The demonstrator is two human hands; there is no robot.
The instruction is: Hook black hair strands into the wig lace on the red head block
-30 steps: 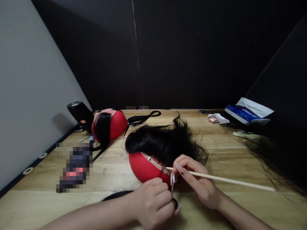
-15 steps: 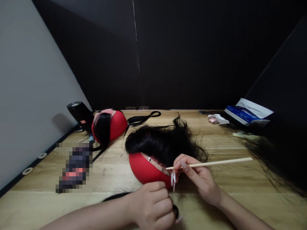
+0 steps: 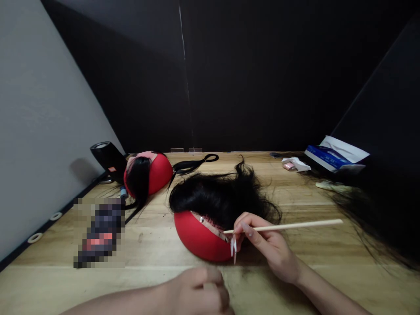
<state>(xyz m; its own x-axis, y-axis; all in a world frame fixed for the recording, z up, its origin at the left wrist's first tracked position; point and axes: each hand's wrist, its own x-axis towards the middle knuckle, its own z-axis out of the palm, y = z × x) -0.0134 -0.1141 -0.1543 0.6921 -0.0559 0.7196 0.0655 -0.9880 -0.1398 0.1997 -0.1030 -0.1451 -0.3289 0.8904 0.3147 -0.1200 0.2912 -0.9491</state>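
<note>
A red dome-shaped wig block (image 3: pixel 200 238) lies in the middle of the table, bearing a dark wig (image 3: pixel 210 192) with a light lace edge (image 3: pixel 210 224) held by pins. My right hand (image 3: pixel 267 245) is at the block's right side, pinching a thin pale wooden stick (image 3: pixel 302 225). The stick's tip touches or nearly touches the lace; long nails hang below the fingers. My left hand (image 3: pixel 200 291) is closed in front of the block, near the bottom edge, apart from it and slightly blurred. Whatever its fingers hold, if anything, is hidden.
Behind on the left stands a second red wig block (image 3: pixel 161 173) with dark hair, beside a black cylindrical speaker (image 3: pixel 108 162). A tied hair bundle (image 3: pixel 193 164) lies behind the wig. At right are a blue tissue pack (image 3: pixel 328 158) and loose dark hair (image 3: pixel 377 218).
My left hand has moved down and left, away from the block's front. A dark strand beneath that forearm no longer shows. My right hand keeps the stick at the lace; the view has shifted slightly.
</note>
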